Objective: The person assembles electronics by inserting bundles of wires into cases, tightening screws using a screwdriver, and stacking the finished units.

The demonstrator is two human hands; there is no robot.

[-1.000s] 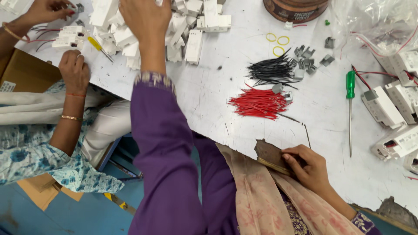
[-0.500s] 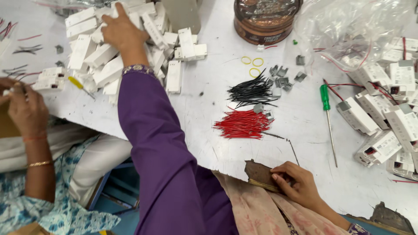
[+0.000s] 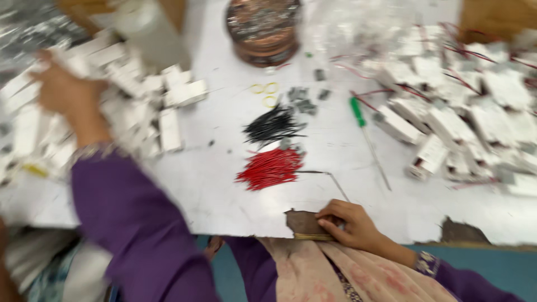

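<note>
Reaching far out to the upper left, the left hand (image 3: pixel 64 89) in its purple sleeve sits on the heap of small white rectangular plastic housings (image 3: pixel 140 106) piled across that side of the white tabletop (image 3: pixel 212 190). Curled around one or more of those housings, it seems, though motion blur hides whether the fingers truly close on anything; cannot tell for sure. Resting at the near edge, the right hand (image 3: pixel 349 223) lies low with fingers bent and pressed down on a worn brown patch (image 3: pixel 305 223) where the table surface is chipped away; holding nothing visible.

Lying well apart from the right hand and directly under the left, the white heap clearly belongs to the left hand's reach. Lying between the two hands, nearer the right: a bundle of short red wires (image 3: pixel 268 168), long axis running left to right, and just beyond it a bundle of short black wires (image 3: pixel 274 124). Farther right, a green-handled screwdriver (image 3: pixel 366 131) angled down the table, handle away from the body.
</note>
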